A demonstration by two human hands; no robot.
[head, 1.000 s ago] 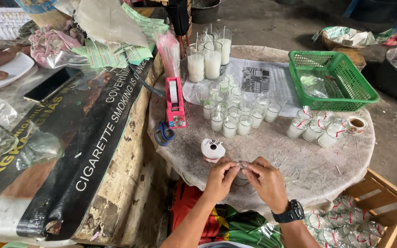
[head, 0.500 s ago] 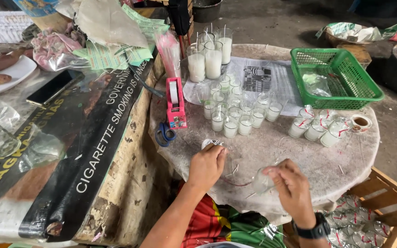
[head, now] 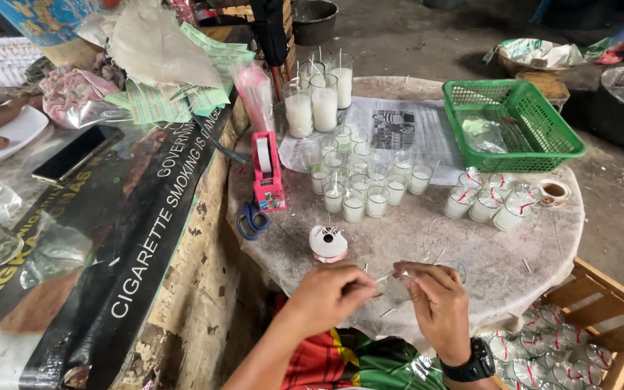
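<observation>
Round and covered in pale worn cloth, the table (head: 471, 253) filled the head camera's view. At its near edge both hands met over a small clear glass cup (head: 397, 287). The left hand (head: 330, 295) had its fingers curled narrowly, pinching at the cup's left side. The right hand (head: 438, 303), with a black watch (head: 475, 361) on its wrist, closed its fingertips on the cup from the right; what thin thing passed between them was too small to tell. Just beyond the left hand stood a white spool (head: 328, 243). Farther out sat a cluster of small wax-filled glasses (head: 362, 184) on a printed sheet, with 3 tall glasses of white wax (head: 318, 97) behind. Blue-handled scissors (head: 252, 220) lay beside a pink tape dispenser (head: 267, 173) to the left. A green plastic basket (head: 514, 123) rested at the far right, near wrapped cups with red ribbon (head: 489, 202).
</observation>
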